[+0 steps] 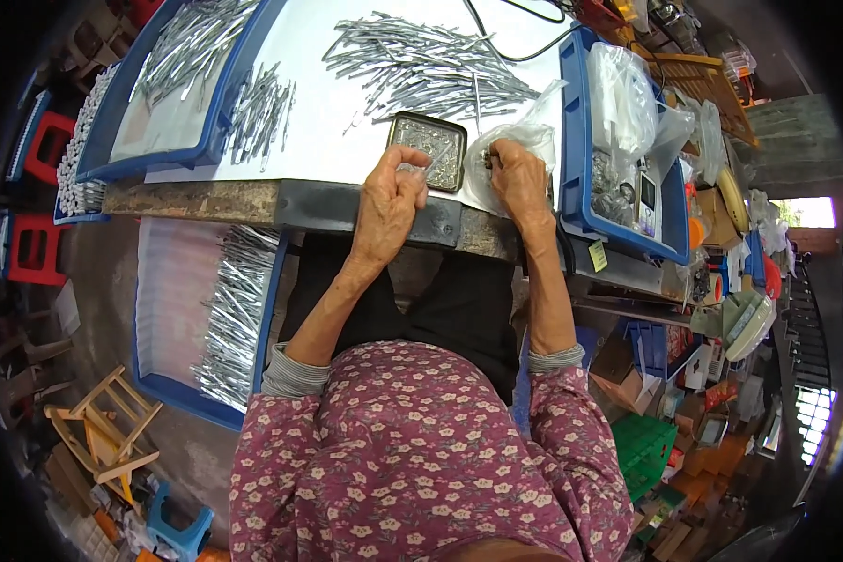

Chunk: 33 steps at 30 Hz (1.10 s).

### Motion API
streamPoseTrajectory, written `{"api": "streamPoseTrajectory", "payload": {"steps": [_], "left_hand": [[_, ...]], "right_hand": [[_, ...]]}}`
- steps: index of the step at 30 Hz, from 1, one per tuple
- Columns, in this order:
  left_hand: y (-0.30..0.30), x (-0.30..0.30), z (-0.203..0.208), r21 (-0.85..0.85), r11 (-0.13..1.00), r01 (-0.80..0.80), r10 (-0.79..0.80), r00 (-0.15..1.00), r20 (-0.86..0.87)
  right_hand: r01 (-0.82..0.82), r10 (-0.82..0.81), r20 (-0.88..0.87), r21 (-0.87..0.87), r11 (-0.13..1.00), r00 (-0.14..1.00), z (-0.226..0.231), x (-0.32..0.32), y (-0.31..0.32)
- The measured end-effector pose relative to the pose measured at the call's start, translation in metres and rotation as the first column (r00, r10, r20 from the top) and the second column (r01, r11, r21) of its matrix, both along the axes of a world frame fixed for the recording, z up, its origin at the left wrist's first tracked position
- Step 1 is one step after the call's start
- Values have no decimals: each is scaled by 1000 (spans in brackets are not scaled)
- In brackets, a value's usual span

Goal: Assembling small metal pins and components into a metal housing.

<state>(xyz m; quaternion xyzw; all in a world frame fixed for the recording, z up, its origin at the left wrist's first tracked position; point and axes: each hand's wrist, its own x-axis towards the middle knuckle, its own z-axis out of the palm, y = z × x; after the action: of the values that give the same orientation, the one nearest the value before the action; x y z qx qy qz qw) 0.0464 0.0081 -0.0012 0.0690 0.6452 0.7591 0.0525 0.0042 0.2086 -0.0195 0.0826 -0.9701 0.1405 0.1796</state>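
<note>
Our left hand (389,201) pinches a thin metal rod (433,165) over the small tin tray (428,150). Our right hand (518,183) is closed on the clear bag (525,140) just right. We judge that steadying the rod over the tray serves best.

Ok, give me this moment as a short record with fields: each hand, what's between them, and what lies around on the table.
left hand: holds a thin metal rod, its tip over the small metal tray
right hand: fingers pinched at the clear plastic bag; what they grip is too small to tell
small metal tray: square, filled with tiny silvery parts, between the hands at the table edge
rod pile: loose on the white tabletop behind the tray
blue bins: one at left with rods, one at right with bags
</note>
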Motion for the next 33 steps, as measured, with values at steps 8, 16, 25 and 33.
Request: {"api": "streamPoseTrajectory", "payload": {"steps": [8,16,25,33], "left_hand": [[-5,-1,1,55,998,-3,1,1000,21],[-9,4,6,106,994,-5,4,1000,8],[-9,3,2,194,981,-4,-2,1000,30],[-7,2,5,229,973,-7,-23,991,129]], "right_hand": [[-124,125,-2,59,991,992,-3,-13,5],[-227,226,30,54,972,974,-2,-12,11],[-149,134,102,163,975,986,1,-9,3],[-113,110,-30,-127,985,994,6,1,3]]}}
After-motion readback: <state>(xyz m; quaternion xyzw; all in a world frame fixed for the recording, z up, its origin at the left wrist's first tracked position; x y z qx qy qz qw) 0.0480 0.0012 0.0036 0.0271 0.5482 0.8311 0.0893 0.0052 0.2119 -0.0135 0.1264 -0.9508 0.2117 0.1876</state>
